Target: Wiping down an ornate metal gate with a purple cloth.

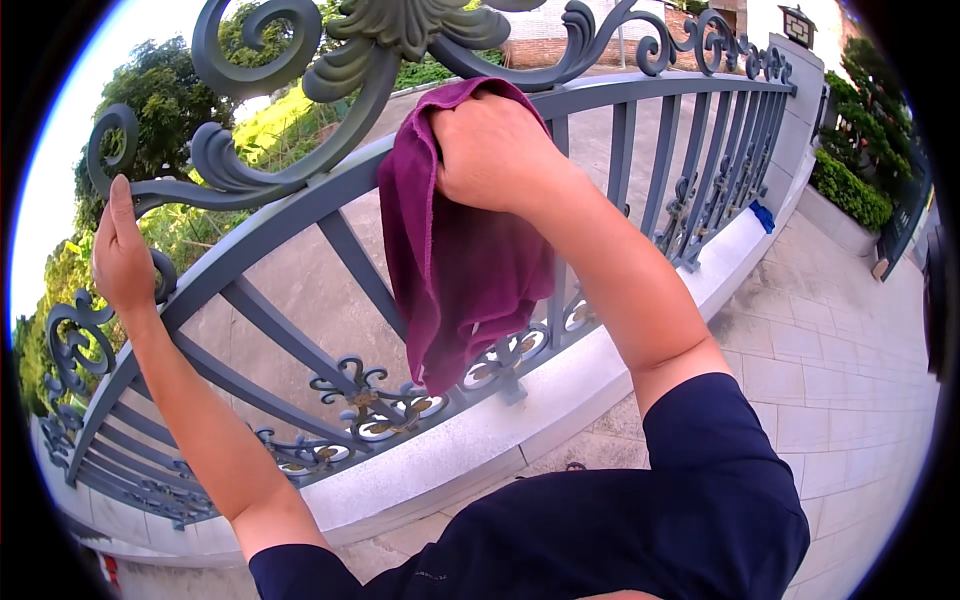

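Note:
A purple cloth [465, 285] hangs from my right hand [495, 150], which is closed on it at the top rail [277, 232] of a grey metal fence. The cloth drapes down in front of the fence bars, and part of the rail lies hidden behind it. On the left, my left hand [124, 251] is on the end of a scrolled metal ornament [232, 191] that rises above the rail. Its fingers point upward around the scroll; how firmly they grip is partly hidden.
Below the bars runs a pale stone ledge [480, 427], with a blue cloth [762, 216] at its far right end. A stone pillar [799, 112] bearing a lantern [796, 27] stands beyond. Paving [825, 390] lies to the right. Small metal scrollwork [360, 397] fills the fence's lower part.

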{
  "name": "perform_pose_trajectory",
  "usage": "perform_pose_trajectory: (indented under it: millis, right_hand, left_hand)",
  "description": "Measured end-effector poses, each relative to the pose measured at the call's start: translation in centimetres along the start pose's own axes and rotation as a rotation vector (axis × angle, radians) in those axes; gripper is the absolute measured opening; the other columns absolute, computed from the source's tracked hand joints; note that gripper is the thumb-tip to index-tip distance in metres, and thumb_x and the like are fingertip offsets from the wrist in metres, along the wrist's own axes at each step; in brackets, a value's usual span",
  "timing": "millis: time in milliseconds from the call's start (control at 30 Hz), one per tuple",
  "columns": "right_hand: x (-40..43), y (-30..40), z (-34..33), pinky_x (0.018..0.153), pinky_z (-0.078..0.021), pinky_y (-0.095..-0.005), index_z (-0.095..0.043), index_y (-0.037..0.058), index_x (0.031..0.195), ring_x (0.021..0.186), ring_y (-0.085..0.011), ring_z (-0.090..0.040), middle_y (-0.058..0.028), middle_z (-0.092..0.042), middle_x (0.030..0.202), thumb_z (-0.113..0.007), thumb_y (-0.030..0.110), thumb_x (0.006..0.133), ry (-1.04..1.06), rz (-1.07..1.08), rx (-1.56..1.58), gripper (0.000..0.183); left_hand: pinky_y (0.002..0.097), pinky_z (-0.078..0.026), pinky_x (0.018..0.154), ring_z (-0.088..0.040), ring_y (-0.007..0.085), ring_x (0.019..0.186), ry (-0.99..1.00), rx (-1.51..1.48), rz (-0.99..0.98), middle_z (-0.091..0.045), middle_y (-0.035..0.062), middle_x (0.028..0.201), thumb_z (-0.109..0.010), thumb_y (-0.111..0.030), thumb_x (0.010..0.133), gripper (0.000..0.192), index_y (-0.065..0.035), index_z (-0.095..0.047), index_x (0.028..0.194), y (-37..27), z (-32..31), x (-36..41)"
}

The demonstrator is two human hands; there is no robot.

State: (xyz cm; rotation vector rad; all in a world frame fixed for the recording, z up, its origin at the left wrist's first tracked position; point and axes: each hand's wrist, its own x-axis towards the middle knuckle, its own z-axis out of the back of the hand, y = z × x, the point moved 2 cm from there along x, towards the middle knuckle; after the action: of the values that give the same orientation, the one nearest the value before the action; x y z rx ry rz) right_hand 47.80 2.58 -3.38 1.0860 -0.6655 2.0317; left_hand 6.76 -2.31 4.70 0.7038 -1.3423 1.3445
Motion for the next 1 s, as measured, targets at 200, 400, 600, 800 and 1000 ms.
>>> perform_pose_trajectory:
  millis: [200,400,600,800,1000]
  right_hand:
    - [-0.9,1.3,-1.1,0.076,-0.0547,-0.0474,-0.069,0.0006,0.082,0.082,-0.0408,-0.067,-0.0208,-0.071,0.086,-0.069,0.018,0.069,-0.153,-0.004,-0.037,0.022]
    - [-1.3,4.5,-2.8,0.071,-0.0526,-0.0461,-0.067,0.0024,0.082,0.075,-0.04,-0.063,-0.0172,-0.065,0.08,-0.07,0.009,0.06,-0.411,0.021,0.13,0.023]
    - [-0.5,6.7,-5.1,0.075,-0.0535,-0.0415,-0.072,0.0059,0.097,0.083,-0.0367,-0.068,-0.0141,-0.072,0.092,-0.081,0.012,0.071,-0.593,0.099,0.354,0.029]
    - [-0.9,4.4,-3.4,0.081,-0.0551,-0.0439,-0.072,0.0057,0.103,0.09,-0.0376,-0.069,-0.0142,-0.073,0.099,-0.08,0.007,0.072,-0.45,0.208,0.299,0.032]
    - [-0.4,3.2,-2.7,0.081,-0.0555,-0.0435,-0.07,0.0042,0.101,0.093,-0.0384,-0.068,-0.0173,-0.072,0.099,-0.079,0.016,0.076,-0.309,0.061,0.091,0.029]
  left_hand:
    - [0.0379,-0.052,0.08,-0.07,0.0306,0.089,-0.075,0.066,0.048,-0.075,0.0053,0.085,-0.043,-0.078,0.097,0.068,-0.0227,-0.082,0.106,-1.5,-0.5,-0.2]
    - [0.0384,-0.052,0.078,-0.071,0.0298,0.091,-0.077,0.119,0.058,-0.077,0.0033,0.09,-0.043,-0.078,0.097,0.067,-0.0247,-0.083,0.106,-2.4,-0.7,-0.5]
    - [0.038,-0.052,0.079,-0.071,0.0292,0.092,-0.072,0.115,0.045,-0.077,0.0037,0.089,-0.043,-0.079,0.096,0.069,-0.0233,-0.083,0.105,-1.9,0.1,-0.4]
    - [0.0387,-0.051,0.081,-0.07,0.03,0.092,-0.049,0.052,-0.032,-0.076,0.0041,0.09,-0.04,-0.082,0.095,0.073,-0.0226,-0.082,0.106,-0.9,-0.1,-0.3]
    - [0.0391,-0.051,0.08,-0.07,0.0285,0.089,-0.034,0.041,-0.045,-0.074,0.0026,0.085,-0.038,-0.084,0.094,0.075,-0.0244,-0.082,0.104,-0.6,-0.3,-0.2]
